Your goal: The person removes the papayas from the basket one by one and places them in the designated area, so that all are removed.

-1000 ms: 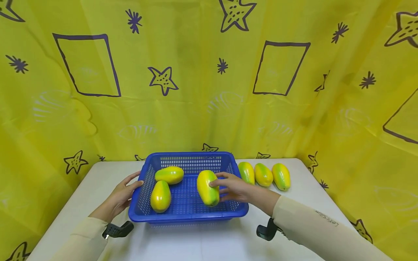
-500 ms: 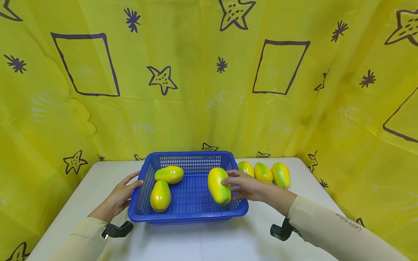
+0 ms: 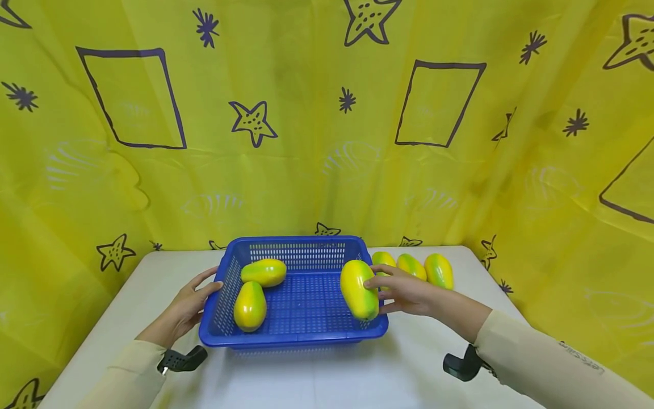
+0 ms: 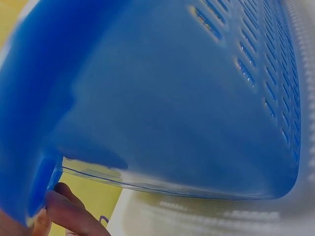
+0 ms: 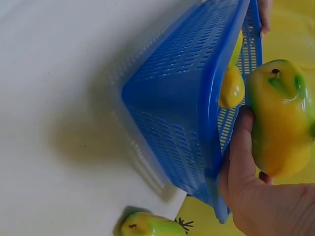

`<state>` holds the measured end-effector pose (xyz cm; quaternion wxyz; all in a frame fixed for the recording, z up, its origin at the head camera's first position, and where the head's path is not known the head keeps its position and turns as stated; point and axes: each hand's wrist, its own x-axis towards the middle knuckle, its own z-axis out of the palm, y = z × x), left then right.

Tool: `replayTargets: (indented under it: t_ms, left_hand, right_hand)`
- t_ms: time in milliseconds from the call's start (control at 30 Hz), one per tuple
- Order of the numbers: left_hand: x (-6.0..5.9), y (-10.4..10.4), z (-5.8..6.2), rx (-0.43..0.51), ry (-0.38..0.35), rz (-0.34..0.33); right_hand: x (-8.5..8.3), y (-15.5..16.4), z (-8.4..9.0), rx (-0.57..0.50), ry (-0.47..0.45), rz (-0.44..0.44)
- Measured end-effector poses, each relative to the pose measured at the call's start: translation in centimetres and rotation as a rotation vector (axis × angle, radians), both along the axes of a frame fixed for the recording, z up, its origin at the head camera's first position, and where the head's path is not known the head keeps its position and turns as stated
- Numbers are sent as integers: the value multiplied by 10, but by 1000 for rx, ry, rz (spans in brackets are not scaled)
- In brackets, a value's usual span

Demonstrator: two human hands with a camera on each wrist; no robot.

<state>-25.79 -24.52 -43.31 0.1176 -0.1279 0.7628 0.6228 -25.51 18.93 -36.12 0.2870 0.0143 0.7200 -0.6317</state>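
A blue plastic basket (image 3: 301, 339) stands on the white table (image 3: 327, 375). Two yellow-green papayas lie inside it: one (image 3: 263, 272) at the back left, one (image 3: 250, 306) at the front left. My right hand (image 3: 403, 291) grips a third papaya (image 3: 359, 289) above the basket's right rim; in the right wrist view the same papaya (image 5: 280, 118) sits against my thumb beside the basket wall (image 5: 187, 128). My left hand (image 3: 186, 307) rests with straight fingers on the basket's left rim; its fingertips (image 4: 69, 214) show under the blue wall (image 4: 172, 108).
Three more papayas (image 3: 411, 266) lie in a row on the table right of the basket, partly hidden behind my right hand; one papaya (image 5: 147, 224) shows in the right wrist view. A yellow patterned curtain (image 3: 306, 142) closes off the back and sides.
My right hand has carried the papaya to the right, from the middle of the basket to above its right rim. The left hand has stayed on the left rim.
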Motion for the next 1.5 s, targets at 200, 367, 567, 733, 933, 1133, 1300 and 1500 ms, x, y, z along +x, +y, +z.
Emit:
replayTargets:
  t_ms: [200, 367, 567, 733, 933, 1133, 1300, 1500]
  left_hand:
    - [0, -1, 0, 10, 0, 1]
    - [-1, 0, -1, 16, -1, 3]
    - [-1, -1, 0, 22, -1, 2]
    - [-2, -2, 0, 35, -1, -1]
    - [-2, -2, -2, 33, -8, -1]
    - [-1, -2, -2, 17, 2, 0]
    - [0, -2, -2, 24, 2, -2]
    - [-1, -2, -2, 36, 0, -10]
  right_hand:
    - [5, 11, 2, -13, -1, 12]
    - [7, 22, 4, -17, -1, 4]
    - [7, 32, 4, -18, -7, 4]
    - [8, 39, 0, -30, -3, 4]
    - [11, 46, -6, -27, -9, -9]
    - [12, 54, -9, -25, 13, 5]
    - [12, 59, -9, -33, 10, 18]
    - [14, 65, -12, -27, 4, 0]
